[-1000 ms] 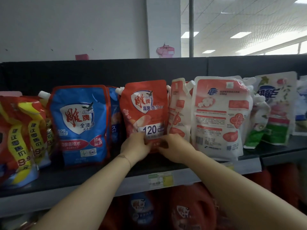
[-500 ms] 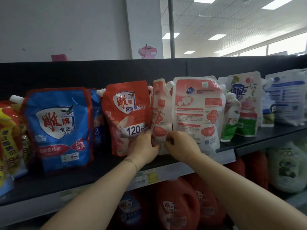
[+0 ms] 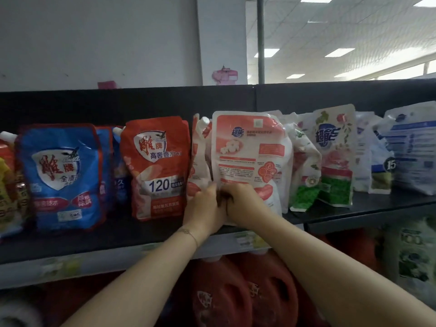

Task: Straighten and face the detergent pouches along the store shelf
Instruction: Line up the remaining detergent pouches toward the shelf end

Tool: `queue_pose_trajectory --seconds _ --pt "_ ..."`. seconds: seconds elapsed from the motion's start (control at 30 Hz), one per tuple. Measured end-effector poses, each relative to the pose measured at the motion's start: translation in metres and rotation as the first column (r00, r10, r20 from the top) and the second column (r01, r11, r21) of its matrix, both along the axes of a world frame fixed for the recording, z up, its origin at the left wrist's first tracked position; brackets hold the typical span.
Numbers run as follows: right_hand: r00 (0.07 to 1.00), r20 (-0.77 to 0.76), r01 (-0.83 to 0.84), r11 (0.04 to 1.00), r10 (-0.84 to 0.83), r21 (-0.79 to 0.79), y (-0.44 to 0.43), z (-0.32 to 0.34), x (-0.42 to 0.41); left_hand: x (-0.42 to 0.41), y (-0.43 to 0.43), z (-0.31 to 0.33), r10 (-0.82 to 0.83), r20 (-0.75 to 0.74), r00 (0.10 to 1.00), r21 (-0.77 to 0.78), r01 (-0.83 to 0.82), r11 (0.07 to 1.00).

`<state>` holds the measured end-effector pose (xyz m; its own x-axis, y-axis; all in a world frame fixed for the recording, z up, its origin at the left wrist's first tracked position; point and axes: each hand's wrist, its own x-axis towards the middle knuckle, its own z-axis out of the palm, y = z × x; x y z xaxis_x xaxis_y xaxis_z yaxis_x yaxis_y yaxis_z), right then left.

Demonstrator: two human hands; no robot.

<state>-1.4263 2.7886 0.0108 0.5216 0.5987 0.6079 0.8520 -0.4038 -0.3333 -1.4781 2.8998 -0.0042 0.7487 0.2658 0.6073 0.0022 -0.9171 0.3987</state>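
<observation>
A row of detergent pouches stands on the black shelf (image 3: pixel 141 234). In the middle is a white and pink pouch (image 3: pixel 247 149) with its printed back facing me. My left hand (image 3: pixel 204 210) and my right hand (image 3: pixel 243 204) meet at its lower left corner, fingers curled on its lower edge. A narrow pink pouch (image 3: pixel 198 159) stands edge-on just left of it, partly behind my left hand. Further left stand a red pouch (image 3: pixel 157 166) and a blue pouch (image 3: pixel 61 175), both facing front.
Right of my hands lean a white and green pouch (image 3: pixel 304 175), a floral pouch (image 3: pixel 335 156) and white and blue pouches (image 3: pixel 410 149). Yellow and red pouches (image 3: pixel 7 185) sit at the far left. Red jugs (image 3: pixel 245 293) fill the shelf below the price rail (image 3: pixel 118 258).
Both hands moved right from the red pouch, past the narrow pink pouch, onto the white and pink pouch. That pouch now stands closer to the narrow one, and my view shifted right.
</observation>
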Motion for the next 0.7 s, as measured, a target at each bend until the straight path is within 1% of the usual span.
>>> queue_pose_trajectory --seconds 0.07,0.2,0.27,0.33,0.4,0.47,0.53,0.6,0.63,0.7 --pt "0.999 0.046 -0.011 0.998 0.008 0.060 -0.008 -0.003 0.002 0.001 -0.008 -0.001 0.012 0.034 0.999 -0.031 -0.011 0.999" --pt "0.992 0.115 -0.063 0.984 0.044 0.169 -0.029 -0.012 0.010 0.007 -0.019 -0.005 0.035 0.064 0.997 -0.147 -0.026 0.989" --pt "0.980 0.181 -0.122 0.966 0.082 0.226 -0.037 -0.020 0.014 0.012 -0.023 -0.006 -0.022 0.099 0.995 -0.270 0.048 0.962" --pt "0.957 0.274 -0.179 0.931 0.091 0.319 -0.045 -0.027 0.017 0.014 -0.028 -0.004 -0.145 0.143 0.979 -0.404 0.191 0.895" --pt "0.940 0.336 -0.198 0.902 0.063 0.384 -0.052 -0.032 0.019 0.018 -0.030 -0.002 -0.214 0.168 0.962 -0.461 0.268 0.846" --pt "0.934 0.354 -0.194 0.906 0.053 0.376 -0.057 -0.036 0.021 0.021 -0.032 -0.003 -0.215 0.174 0.961 -0.500 0.275 0.821" --pt "0.938 0.340 -0.196 0.915 0.070 0.353 -0.060 -0.035 0.022 0.025 -0.032 -0.004 -0.209 0.184 0.961 -0.564 0.277 0.778" --pt "0.926 0.375 -0.180 0.920 0.039 0.349 -0.065 -0.034 0.023 0.026 -0.030 -0.001 -0.195 0.179 0.964 -0.625 0.264 0.735" --pt "0.924 0.382 -0.167 0.919 0.019 0.357 -0.068 -0.033 0.025 0.027 -0.029 0.001 -0.178 0.169 0.969 -0.642 0.245 0.726" --pt "0.932 0.361 -0.110 0.926 -0.031 0.362 -0.075 -0.031 0.028 0.028 -0.028 0.005 -0.112 0.138 0.984 -0.626 0.174 0.760"
